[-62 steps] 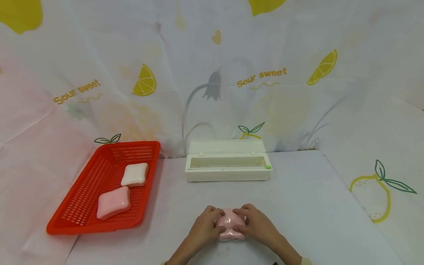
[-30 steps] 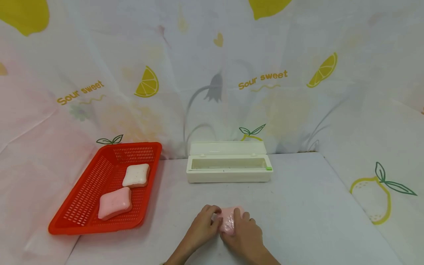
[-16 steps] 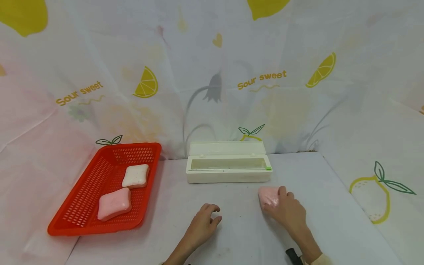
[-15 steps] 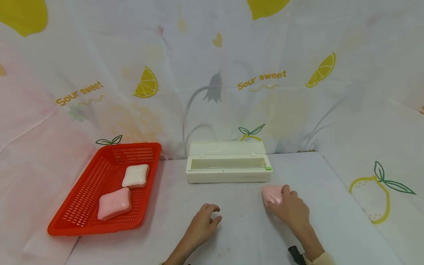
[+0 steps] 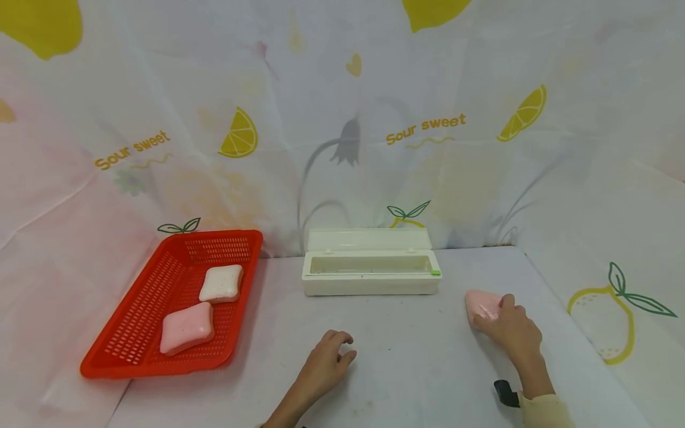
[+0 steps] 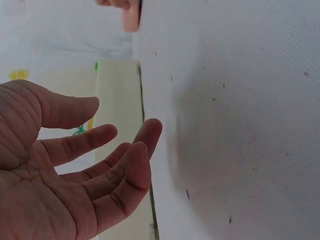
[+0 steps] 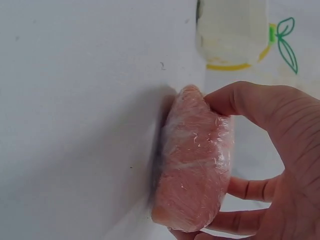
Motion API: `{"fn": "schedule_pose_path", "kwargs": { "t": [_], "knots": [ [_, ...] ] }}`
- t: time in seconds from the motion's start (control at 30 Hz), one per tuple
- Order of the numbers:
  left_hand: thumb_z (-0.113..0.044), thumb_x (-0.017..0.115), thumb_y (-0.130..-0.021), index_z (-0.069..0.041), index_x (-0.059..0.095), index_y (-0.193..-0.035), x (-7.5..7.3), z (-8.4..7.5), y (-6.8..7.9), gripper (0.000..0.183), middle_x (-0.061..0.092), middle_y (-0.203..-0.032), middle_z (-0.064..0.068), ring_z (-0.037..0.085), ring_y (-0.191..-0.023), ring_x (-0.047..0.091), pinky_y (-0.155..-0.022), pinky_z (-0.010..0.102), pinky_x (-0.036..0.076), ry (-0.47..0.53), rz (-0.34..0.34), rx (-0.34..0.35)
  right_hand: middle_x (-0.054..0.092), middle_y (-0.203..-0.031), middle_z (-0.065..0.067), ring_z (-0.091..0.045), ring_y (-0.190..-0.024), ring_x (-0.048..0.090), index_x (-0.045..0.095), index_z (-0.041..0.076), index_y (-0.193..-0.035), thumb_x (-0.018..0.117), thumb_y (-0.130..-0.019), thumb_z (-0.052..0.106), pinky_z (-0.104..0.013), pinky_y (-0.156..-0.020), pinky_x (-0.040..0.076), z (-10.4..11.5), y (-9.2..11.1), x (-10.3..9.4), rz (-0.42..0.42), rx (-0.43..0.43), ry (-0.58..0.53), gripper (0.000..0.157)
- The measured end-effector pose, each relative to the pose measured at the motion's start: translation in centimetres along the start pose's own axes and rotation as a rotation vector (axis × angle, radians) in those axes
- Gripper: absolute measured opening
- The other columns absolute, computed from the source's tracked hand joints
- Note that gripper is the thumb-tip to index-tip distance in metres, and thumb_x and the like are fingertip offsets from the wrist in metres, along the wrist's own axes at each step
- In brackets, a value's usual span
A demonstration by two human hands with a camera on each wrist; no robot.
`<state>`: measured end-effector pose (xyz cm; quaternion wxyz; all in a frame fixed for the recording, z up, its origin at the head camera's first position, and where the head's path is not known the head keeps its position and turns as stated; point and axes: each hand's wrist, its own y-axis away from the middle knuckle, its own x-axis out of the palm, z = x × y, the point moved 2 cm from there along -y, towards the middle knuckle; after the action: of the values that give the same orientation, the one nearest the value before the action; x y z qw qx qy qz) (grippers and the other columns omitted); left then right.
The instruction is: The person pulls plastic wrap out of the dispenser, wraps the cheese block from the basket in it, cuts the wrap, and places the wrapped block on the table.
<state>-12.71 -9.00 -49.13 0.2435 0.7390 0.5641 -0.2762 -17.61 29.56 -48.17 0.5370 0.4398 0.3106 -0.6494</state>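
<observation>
Between the thumb and fingers of my right hand is a pink soap bar, at the right of the table. In the right wrist view clear film covers the bar, creased and shiny, and the bar sits at or just above the white surface. My left hand holds nothing near the table's front middle, its fingers loosely bent in the left wrist view. A white cling film dispenser with its lid up stands at the back middle, a green piece at its right end.
On the left, a red plastic basket holds an unheld pink soap bar and a white soap bar. A printed cloth hangs behind the white table.
Both hands were on the wrapped pink soap bar at the front middle. My right hand has carried it to the right and slightly back. My left hand has let go and stayed near its place.
</observation>
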Motion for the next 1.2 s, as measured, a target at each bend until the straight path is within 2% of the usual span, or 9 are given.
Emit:
{"fn": "schedule_pose_path", "kwargs": {
  "t": [0.27, 0.37, 0.5, 0.63, 0.73, 0.93, 1.03, 1.2],
  "knots": [
    [-0.016, 0.07, -0.092, -0.007, 0.065, -0.108, -0.2, 0.0, -0.1, 0.019, 0.058, -0.11, 0.005, 0.01, -0.075, 0.056, -0.062, 0.03, 0.046, -0.012, 0.009, 0.008, 0.047, -0.103, -0.038, -0.051, -0.087, 0.053, 0.032, -0.015, -0.126, 0.067, -0.085, 0.048, -0.059, -0.066, 0.045, 0.3, 0.3, -0.1, 0.039, 0.007, 0.008, 0.083],
    [-0.016, 0.069, -0.092, -0.006, 0.065, -0.11, -0.9, -0.1, -0.5, 0.02, 0.06, -0.108, 0.006, 0.01, -0.076, 0.056, -0.063, 0.03, 0.046, -0.046, -0.013, 0.026, 0.046, -0.109, -0.04, -0.055, -0.096, 0.049, 0.035, -0.015, -0.127, 0.068, -0.086, 0.047, -0.062, -0.069, 0.045, 1.5, 0.8, -0.7, -0.002, -0.03, 0.019, 0.081],
    [-0.014, 0.07, -0.092, -0.005, 0.065, -0.112, -2.9, 0.1, -2.2, 0.023, 0.062, -0.104, 0.007, 0.013, -0.077, 0.057, -0.064, 0.032, 0.047, -0.13, -0.105, 0.022, 0.047, -0.121, -0.039, -0.056, -0.106, 0.048, 0.042, -0.012, -0.131, 0.069, -0.089, 0.042, -0.064, -0.075, 0.047, 4.2, 0.8, -1.3, -0.065, -0.125, 0.011, 0.074],
    [-0.01, 0.073, -0.089, -0.004, 0.066, -0.112, -5.5, 0.4, -4.6, 0.025, 0.064, -0.106, 0.01, 0.024, -0.089, 0.062, -0.074, 0.04, 0.051, -0.252, -0.249, 0.036, 0.052, -0.128, -0.033, -0.051, -0.114, 0.049, 0.049, -0.006, -0.133, 0.07, -0.091, 0.036, -0.061, -0.084, 0.046, 7.3, 0.1, -1.3, -0.086, -0.265, -0.027, 0.063],
    [-0.006, 0.073, -0.088, -0.003, 0.066, -0.113, -7.4, 0.7, -6.3, 0.027, 0.065, -0.108, 0.013, 0.031, -0.097, 0.061, -0.079, 0.045, 0.051, -0.313, -0.323, 0.063, 0.056, -0.129, -0.028, -0.047, -0.118, 0.05, 0.054, -0.003, -0.132, 0.072, -0.09, 0.03, -0.059, -0.091, 0.043, 9.3, -0.7, -1.0, -0.098, -0.354, -0.048, 0.056],
    [0.0, 0.072, -0.086, 0.001, 0.066, -0.115, -9.7, 1.6, -9.5, 0.029, 0.064, -0.11, 0.019, 0.038, -0.095, 0.059, -0.077, 0.049, 0.052, -0.325, -0.356, 0.09, 0.06, -0.127, -0.023, -0.042, -0.119, 0.053, 0.06, 0.001, -0.129, 0.075, -0.088, 0.026, -0.056, -0.094, 0.044, 12.6, -2.6, 0.1, -0.1, -0.464, -0.067, 0.05],
    [0.001, 0.073, -0.085, 0.0, 0.069, -0.112, -10.2, 2.1, -10.6, 0.027, 0.064, -0.11, 0.019, 0.04, -0.096, 0.059, -0.076, 0.05, 0.052, -0.334, -0.351, 0.105, 0.062, -0.123, -0.02, -0.04, -0.116, 0.055, 0.062, 0.002, -0.125, 0.077, -0.087, 0.024, -0.054, -0.092, 0.046, 13.7, -3.4, 0.6, -0.116, -0.508, -0.058, 0.046],
    [0.002, 0.076, -0.082, -0.001, 0.073, -0.102, -10.6, 3.0, -11.9, 0.021, 0.066, -0.097, 0.015, 0.037, -0.092, 0.062, -0.072, 0.047, 0.053, -0.38, -0.332, 0.146, 0.063, -0.123, -0.019, -0.04, -0.114, 0.056, 0.064, 0.003, -0.123, 0.076, -0.087, 0.024, -0.054, -0.091, 0.046, 15.0, -4.5, 1.1, -0.113, -0.535, -0.028, 0.043]
  ]
}}
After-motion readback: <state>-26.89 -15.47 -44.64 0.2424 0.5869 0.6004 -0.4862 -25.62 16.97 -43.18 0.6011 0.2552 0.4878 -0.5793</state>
